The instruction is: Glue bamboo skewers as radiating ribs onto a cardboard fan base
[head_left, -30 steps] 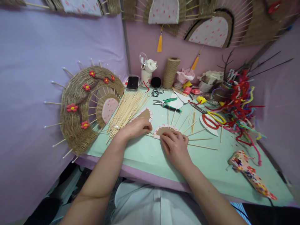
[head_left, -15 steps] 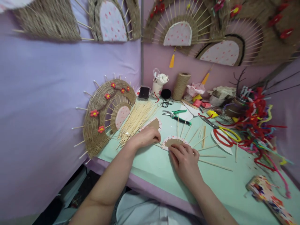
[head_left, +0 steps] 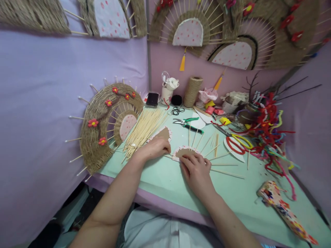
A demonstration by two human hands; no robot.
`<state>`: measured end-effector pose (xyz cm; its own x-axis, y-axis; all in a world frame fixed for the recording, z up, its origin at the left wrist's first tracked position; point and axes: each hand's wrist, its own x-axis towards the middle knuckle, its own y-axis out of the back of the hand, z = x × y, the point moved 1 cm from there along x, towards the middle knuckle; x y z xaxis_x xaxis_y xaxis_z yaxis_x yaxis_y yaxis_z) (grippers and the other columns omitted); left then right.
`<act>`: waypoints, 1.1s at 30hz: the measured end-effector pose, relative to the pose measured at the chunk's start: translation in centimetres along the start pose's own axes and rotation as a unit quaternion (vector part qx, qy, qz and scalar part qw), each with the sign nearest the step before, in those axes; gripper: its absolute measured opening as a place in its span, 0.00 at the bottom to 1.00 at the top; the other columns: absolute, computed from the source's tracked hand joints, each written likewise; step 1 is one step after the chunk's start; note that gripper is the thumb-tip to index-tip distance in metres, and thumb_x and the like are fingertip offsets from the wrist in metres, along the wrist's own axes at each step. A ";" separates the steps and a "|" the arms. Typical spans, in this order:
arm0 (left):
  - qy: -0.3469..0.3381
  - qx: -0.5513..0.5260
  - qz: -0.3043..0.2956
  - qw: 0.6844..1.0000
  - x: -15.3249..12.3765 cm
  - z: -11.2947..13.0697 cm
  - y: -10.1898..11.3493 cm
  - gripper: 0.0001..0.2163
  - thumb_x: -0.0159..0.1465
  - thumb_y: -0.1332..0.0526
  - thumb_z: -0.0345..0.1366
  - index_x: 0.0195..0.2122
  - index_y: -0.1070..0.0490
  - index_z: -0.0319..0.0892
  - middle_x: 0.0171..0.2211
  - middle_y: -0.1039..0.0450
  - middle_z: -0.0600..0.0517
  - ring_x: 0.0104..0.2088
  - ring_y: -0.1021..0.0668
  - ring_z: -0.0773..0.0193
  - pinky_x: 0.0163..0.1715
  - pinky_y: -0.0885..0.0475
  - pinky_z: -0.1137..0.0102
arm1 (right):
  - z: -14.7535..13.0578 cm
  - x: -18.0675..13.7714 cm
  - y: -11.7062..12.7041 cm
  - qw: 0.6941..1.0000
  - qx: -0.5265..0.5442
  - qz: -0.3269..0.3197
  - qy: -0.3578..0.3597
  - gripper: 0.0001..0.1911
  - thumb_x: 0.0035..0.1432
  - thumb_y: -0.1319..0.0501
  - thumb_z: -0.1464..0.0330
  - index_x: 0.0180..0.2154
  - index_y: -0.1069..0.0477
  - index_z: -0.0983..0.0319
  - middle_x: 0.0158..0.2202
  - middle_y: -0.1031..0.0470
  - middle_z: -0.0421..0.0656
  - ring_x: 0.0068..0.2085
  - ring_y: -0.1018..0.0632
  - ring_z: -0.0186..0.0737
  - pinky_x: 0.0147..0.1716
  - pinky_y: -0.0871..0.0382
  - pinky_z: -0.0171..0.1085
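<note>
A small half-round cardboard piece (head_left: 184, 152) with a pink-spotted fabric edge lies on the table, thin sticks (head_left: 198, 139) fanning out from its far and right sides. My right hand (head_left: 198, 168) rests over its right part, fingers spread and pressing it down. Just left of the piece, my left hand (head_left: 157, 147) pinches a thin stick (head_left: 167, 156) whose tip meets the piece's left edge. Behind my left hand lies a second fabric-edged cardboard piece (head_left: 164, 133), partly hidden. A bundle of bamboo sticks (head_left: 144, 129) spreads out farther left.
A twine fan with red flowers (head_left: 94, 137) leans at the left. Green-handled pruning shears (head_left: 190, 125), scissors (head_left: 236, 144) and a twine spool (head_left: 193, 92) sit behind. Coloured pipe cleaners (head_left: 270, 127) pile up at the right, with a patterned glue gun (head_left: 280, 205) nearer me.
The whole view has shifted, so everything appears slightly farther left. Both hands keep nearly the same place on the stick and the cardboard piece.
</note>
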<state>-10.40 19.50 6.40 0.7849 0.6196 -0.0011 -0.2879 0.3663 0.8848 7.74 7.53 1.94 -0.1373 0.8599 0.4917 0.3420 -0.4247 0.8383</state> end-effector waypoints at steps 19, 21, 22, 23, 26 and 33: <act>-0.014 0.005 0.013 1.000 0.3 -0.3 -0.5 0.09 0.57 0.39 0.23 0.30 0.19 0.41 0.31 0.21 0.51 0.36 0.25 0.63 0.39 0.35 0.71 | -0.1 0.0 0.1 1.000 -0.016 -0.006 0.004 0.09 0.64 0.43 0.69 0.41 0.23 0.56 0.42 0.21 0.43 0.48 0.29 0.47 0.47 0.49 0.48; -0.015 0.005 0.011 1.000 0.3 -0.3 -0.5 0.09 0.57 0.39 0.23 0.30 0.19 0.40 0.31 0.21 0.50 0.36 0.25 0.63 0.39 0.35 0.71 | -0.1 0.0 0.1 1.000 -0.014 -0.008 0.005 0.10 0.65 0.44 0.69 0.42 0.24 0.56 0.43 0.21 0.44 0.48 0.30 0.47 0.47 0.49 0.48; -0.015 0.005 0.011 1.000 0.3 -0.3 -0.5 0.09 0.57 0.39 0.23 0.31 0.19 0.40 0.31 0.21 0.50 0.36 0.25 0.63 0.39 0.35 0.71 | -0.1 0.0 0.1 1.000 -0.013 -0.006 0.006 0.10 0.65 0.44 0.69 0.42 0.24 0.56 0.43 0.21 0.44 0.48 0.30 0.47 0.47 0.49 0.48; -0.015 0.005 0.010 1.000 0.3 -0.3 -0.5 0.09 0.57 0.39 0.24 0.31 0.19 0.40 0.31 0.21 0.50 0.36 0.25 0.63 0.39 0.35 0.71 | -0.1 -0.1 0.1 1.000 -0.012 -0.004 0.007 0.10 0.65 0.44 0.69 0.42 0.24 0.56 0.42 0.21 0.44 0.48 0.30 0.47 0.47 0.49 0.48; -0.018 0.008 0.011 1.000 0.4 -0.3 -0.5 0.09 0.57 0.39 0.24 0.31 0.19 0.41 0.32 0.20 0.50 0.37 0.25 0.63 0.39 0.35 0.71 | -0.1 -0.1 0.1 1.000 -0.015 0.002 0.009 0.10 0.64 0.44 0.69 0.41 0.24 0.56 0.42 0.21 0.44 0.47 0.30 0.46 0.47 0.49 0.47; -0.006 0.009 0.003 1.000 0.3 -0.1 -0.4 0.09 0.57 0.40 0.24 0.31 0.19 0.41 0.32 0.20 0.51 0.37 0.25 0.63 0.39 0.34 0.70 | -0.1 0.0 0.1 1.000 -0.005 -0.005 0.000 0.10 0.64 0.44 0.69 0.42 0.24 0.56 0.42 0.21 0.44 0.48 0.30 0.47 0.48 0.48 0.48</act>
<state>-10.08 19.61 6.06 0.7898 0.6132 0.0096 -0.2822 0.3496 0.8934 7.66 7.45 2.04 -0.1412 0.8636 0.4841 0.3321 -0.4193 0.8449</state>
